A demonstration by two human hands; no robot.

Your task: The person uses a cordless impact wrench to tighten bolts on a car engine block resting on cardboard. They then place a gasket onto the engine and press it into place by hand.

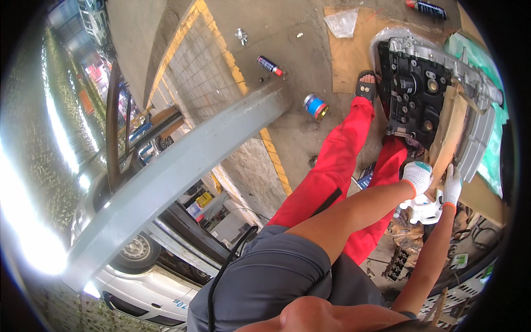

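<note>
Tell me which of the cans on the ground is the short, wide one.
The blue can with the open gold end, lying on its side near the sandalled foot. The other two, a spray can by the yellow kerb line and another at the top edge, are slim.

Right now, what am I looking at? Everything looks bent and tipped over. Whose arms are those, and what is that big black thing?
The picture comes from a small wide-angle camera worn on a person's head. That lens bends straight lines, so the grey beam looks curved, and the tilted head makes the scene look tipped.

The two bare arms belong to the wearer. Both hands wear white work gloves. The left hand and the right hand are at the edge of a cardboard sheet leaning on a big black and silver machine part. Just under the hands is a white object; I cannot tell if either hand grips it.

The red trousers and sandal belong to another person standing close by. On the concrete floor lie a spray can and a blue tin.
</note>
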